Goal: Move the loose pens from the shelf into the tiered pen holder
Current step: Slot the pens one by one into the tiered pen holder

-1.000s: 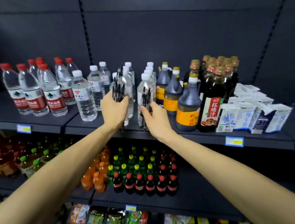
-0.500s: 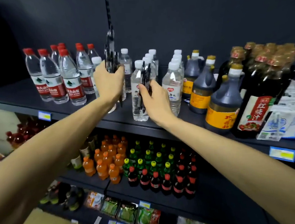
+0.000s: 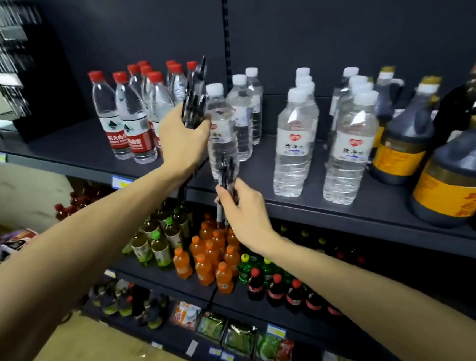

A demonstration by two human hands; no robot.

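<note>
- Left hand [image 3: 183,144]: grasps upright pens [image 3: 195,97]; pen holder [image 3: 18,81] lies far left, nearer this hand.
- Right hand [image 3: 243,208]: grasps a second bundle [image 3: 226,178], also upright.

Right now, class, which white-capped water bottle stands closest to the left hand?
The white-capped water bottle directly beside the left hand, partly covering its bundle of black pens; every other white-capped bottle stands farther right.

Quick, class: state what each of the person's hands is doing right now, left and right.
Left hand: closed around a bundle of black pens, held upright.
Right hand: closed around a second bundle of pens.
</note>
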